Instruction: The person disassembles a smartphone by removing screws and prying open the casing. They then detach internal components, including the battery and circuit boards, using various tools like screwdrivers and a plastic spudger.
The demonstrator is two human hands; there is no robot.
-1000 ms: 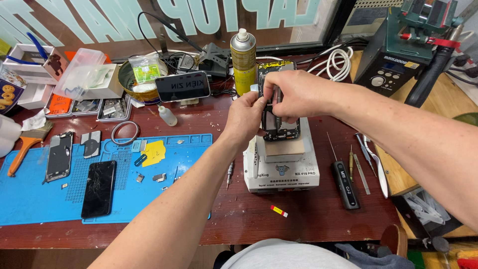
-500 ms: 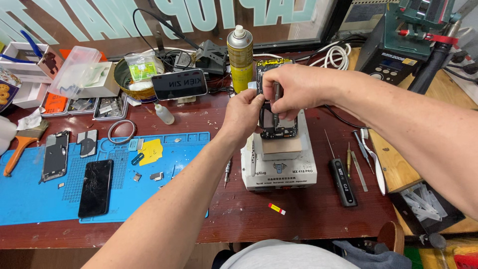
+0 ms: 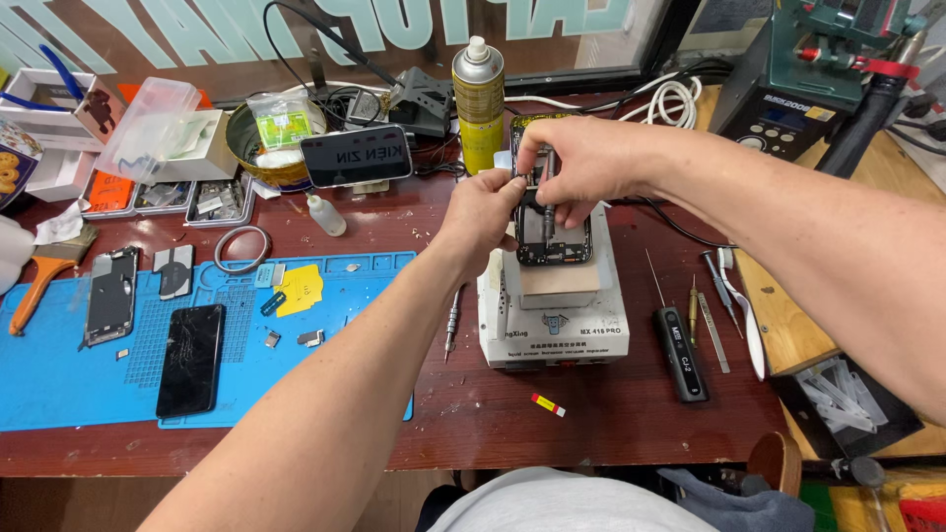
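An opened phone body (image 3: 554, 236) lies on a white heating platform (image 3: 552, 315) at the table's middle. My left hand (image 3: 488, 212) grips the phone's left edge with thumb and fingers. My right hand (image 3: 581, 158) is above the phone and pinches a thin screwdriver (image 3: 548, 202) that points down into the phone's inside. Both hands touch each other over the phone's top half, which they partly hide.
A blue work mat (image 3: 89, 384) at left carries a dark phone screen (image 3: 190, 360), a phone frame (image 3: 108, 296) and small parts. A yellow spray can (image 3: 478, 99) stands behind the platform. Tweezers and drivers (image 3: 705, 315) lie at right, a soldering station (image 3: 788, 89) far right.
The camera view shifted slightly. Both hands stay on the phone; the right hand has turned the screwdriver a little in place.
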